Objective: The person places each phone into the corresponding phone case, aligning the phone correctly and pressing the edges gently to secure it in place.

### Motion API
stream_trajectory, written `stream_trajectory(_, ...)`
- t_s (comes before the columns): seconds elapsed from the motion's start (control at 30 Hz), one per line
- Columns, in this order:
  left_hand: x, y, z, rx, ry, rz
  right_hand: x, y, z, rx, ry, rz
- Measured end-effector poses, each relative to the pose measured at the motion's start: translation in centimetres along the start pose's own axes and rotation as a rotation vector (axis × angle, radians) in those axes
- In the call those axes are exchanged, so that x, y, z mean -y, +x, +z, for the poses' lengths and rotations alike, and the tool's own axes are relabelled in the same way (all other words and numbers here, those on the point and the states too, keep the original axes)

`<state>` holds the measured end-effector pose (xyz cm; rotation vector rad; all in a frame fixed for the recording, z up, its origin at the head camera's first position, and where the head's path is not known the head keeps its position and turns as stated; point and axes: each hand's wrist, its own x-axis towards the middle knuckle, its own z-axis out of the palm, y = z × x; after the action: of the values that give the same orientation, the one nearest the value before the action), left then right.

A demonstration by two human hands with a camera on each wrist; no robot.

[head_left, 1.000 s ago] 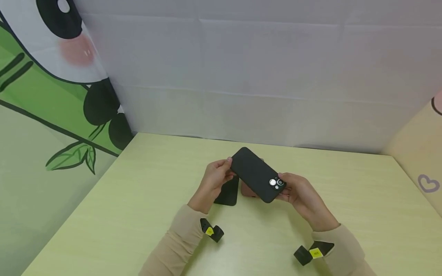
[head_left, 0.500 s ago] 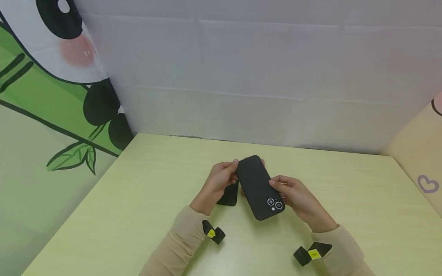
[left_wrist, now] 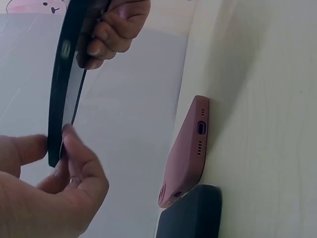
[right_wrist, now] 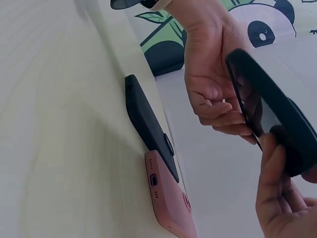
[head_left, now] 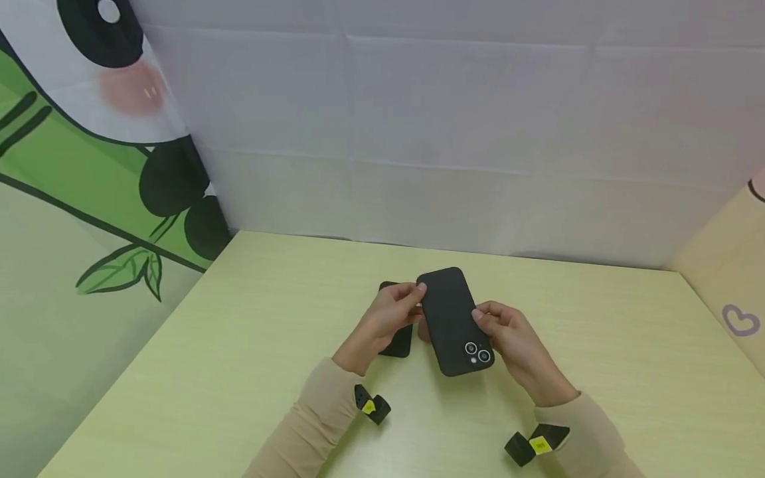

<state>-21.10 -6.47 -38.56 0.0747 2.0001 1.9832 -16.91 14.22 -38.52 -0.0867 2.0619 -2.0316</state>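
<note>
A smartphone in a black case (head_left: 451,318) is held above the table, its back and camera lenses turned up towards the head. My left hand (head_left: 387,320) pinches its far left corner between thumb and fingers. The right hand (head_left: 521,342) grips its right long edge, with the thumb on the back and fingers underneath. Both wrist views show the glossy screen on the phone's underside. Beneath it a pink-cased phone (left_wrist: 185,148) lies on the table, mostly hidden in the head view. Beside that one lies a second black-cased phone (right_wrist: 148,119), partly covered by my left hand from above.
The pale yellow table (head_left: 269,312) reaches back to a whitish cloth wall (head_left: 448,133). A cartoon-printed panel (head_left: 78,186) stands along the left side. Small black wrist cameras are strapped over both beige sleeves (head_left: 305,418).
The held phone has swung clockwise from a diagonal tilt to a steeper one, its camera end nearer me. My right hand's grip has gone from the camera corner to the long edge.
</note>
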Motion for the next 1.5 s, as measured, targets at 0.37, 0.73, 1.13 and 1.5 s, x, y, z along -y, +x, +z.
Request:
stream_trajectory(0.37,0.3,-0.8,1.1,0.271,0.178,0.006,0.2,0.4,-0.1,-0.157,0.083,-0.022)
stream_trajectory(0.73,0.4,-1.0,1.6,0.242,0.193,0.001,0.2,0.5,-1.4,-0.069,0.087,-0.035)
stream_trajectory(1.13,0.1,-1.1,0.6,0.383,0.303,0.014,0.4,0.8,-3.6,-0.088,0.143,-0.06)
stream_trajectory(1.5,-0.3,-0.8,0.1,0.377,0.321,-0.028,0.0,0.6,-3.8,-0.103,0.272,-0.038)
